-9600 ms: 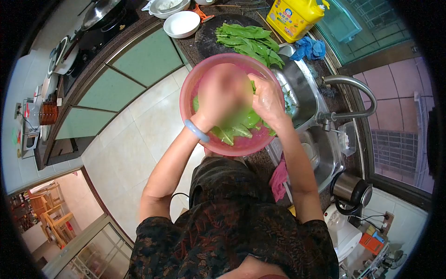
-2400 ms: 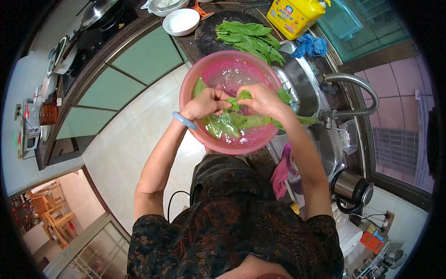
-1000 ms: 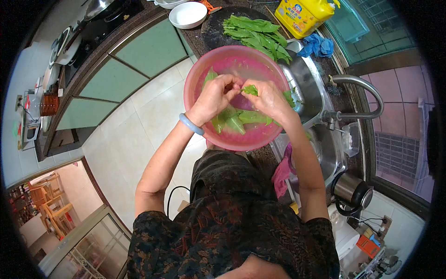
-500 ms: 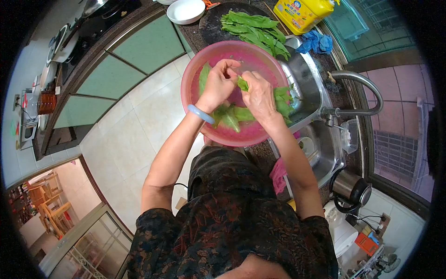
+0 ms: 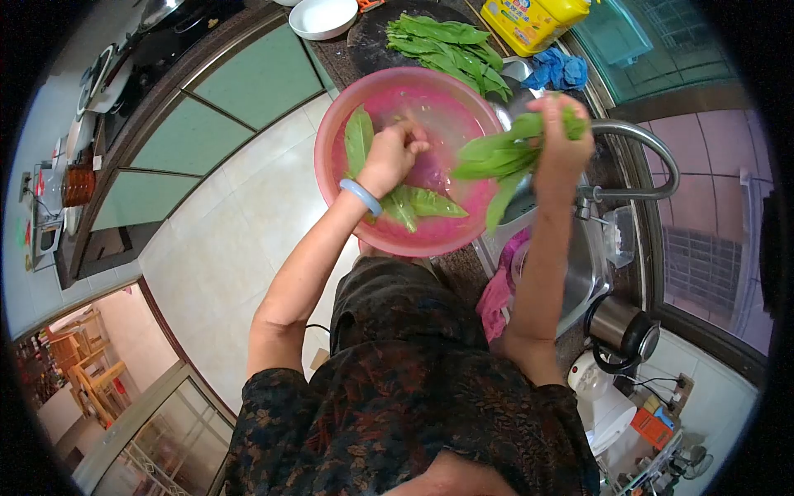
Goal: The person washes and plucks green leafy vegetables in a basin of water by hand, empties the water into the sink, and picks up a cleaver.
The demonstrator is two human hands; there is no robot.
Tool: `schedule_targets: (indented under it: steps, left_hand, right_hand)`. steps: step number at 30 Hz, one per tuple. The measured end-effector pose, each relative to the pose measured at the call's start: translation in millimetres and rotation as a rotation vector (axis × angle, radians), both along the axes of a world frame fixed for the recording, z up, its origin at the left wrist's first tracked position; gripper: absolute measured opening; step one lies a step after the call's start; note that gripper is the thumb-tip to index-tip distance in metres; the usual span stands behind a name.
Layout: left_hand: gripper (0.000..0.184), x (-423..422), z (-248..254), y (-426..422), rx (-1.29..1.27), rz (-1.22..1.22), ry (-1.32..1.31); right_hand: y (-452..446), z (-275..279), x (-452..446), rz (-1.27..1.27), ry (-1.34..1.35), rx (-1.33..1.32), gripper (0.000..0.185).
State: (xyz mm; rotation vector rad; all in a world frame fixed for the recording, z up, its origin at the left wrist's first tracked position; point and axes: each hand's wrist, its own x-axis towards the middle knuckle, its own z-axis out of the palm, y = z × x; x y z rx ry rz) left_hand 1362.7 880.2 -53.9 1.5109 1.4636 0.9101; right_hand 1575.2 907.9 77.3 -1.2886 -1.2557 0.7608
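A pink basin point(image 5: 327, 194) holds water and a few loose green leaves point(image 5: 434, 202). My left hand point(image 5: 393, 157), with a pale blue bangle at its wrist, hangs over the basin with its fingers curled in. Whatever may be between those fingers is too small to make out. Beyond the basin's right rim, my right hand point(image 5: 566, 140) is closed around the stems of a bunch of leafy greens point(image 5: 500, 157). The leaves point left and droop over the rim, slightly blurred by motion.
More leafy greens point(image 5: 447, 41) lie on a dark round board point(image 5: 368, 50) behind the basin. A white bowl point(image 5: 322, 18), a yellow jug point(image 5: 529, 23) and a blue cloth point(image 5: 556, 70) stand nearby. The curved faucet point(image 5: 662, 157) arches close to my right hand; a kettle point(image 5: 620, 331) stands farther right.
My right hand has moved right and up from the basin's middle, carrying the bunch of leafy greens out over the rim. My left hand stays over the basin, now apart from the right.
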Motion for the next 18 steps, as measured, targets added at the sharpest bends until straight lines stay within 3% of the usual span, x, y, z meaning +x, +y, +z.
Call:
schedule_targets:
  steps: [1, 2, 4, 7, 8, 10, 11, 12, 14, 16, 18]
  left_hand:
    - [0.026, 2, -1, -2, 0.001, -0.097, 0.163]
    - [0.026, 7, -2, -8, 0.001, -0.097, 0.161]
    - [0.029, 26, 2, -23, 0.061, -0.376, 0.358]
    - [0.032, 45, -27, -34, 0.165, -0.577, 0.591]
    - [0.032, 48, -30, -34, 0.174, -0.585, 0.594]
    - [0.032, 48, -20, -34, -0.062, -0.555, 0.507]
    - [0.026, 45, -27, -35, -0.020, -0.377, 0.357]
    - [0.026, 39, -24, -32, -0.016, -0.378, 0.365]
    - [0.023, 25, -16, -20, -0.142, -0.140, 0.133]
    - [0.016, 14, -24, -14, -0.164, -0.049, 0.098]
    - [0.012, 3, -31, -11, -0.259, 0.095, -0.316]
  right_hand:
    - [2, 9, 11, 0.025, 0.042, 0.062, 0.014]
    - [6, 11, 21, 0.061, 0.036, 0.155, 0.014]
    - [7, 24, 27, 0.102, -0.119, 0.171, 0.015]
    - [7, 26, 15, 0.229, -0.199, 0.010, 0.015]
    - [6, 22, 11, 0.259, -0.374, -0.036, 0.018]
    - [10, 0, -2, 0.304, -0.541, -0.136, 0.023]
    - [15, -21, -5, 0.381, -0.549, -0.162, 0.025]
    - [19, -41, -9, 0.438, -0.564, -0.202, 0.028]
    - [28, -88, -17, 0.420, -0.654, -0.118, 0.028]
    - [30, -101, -32, 0.422, -0.967, -0.338, 0.026]
    - [30, -117, -44, 0.420, -1.003, -0.412, 0.026]
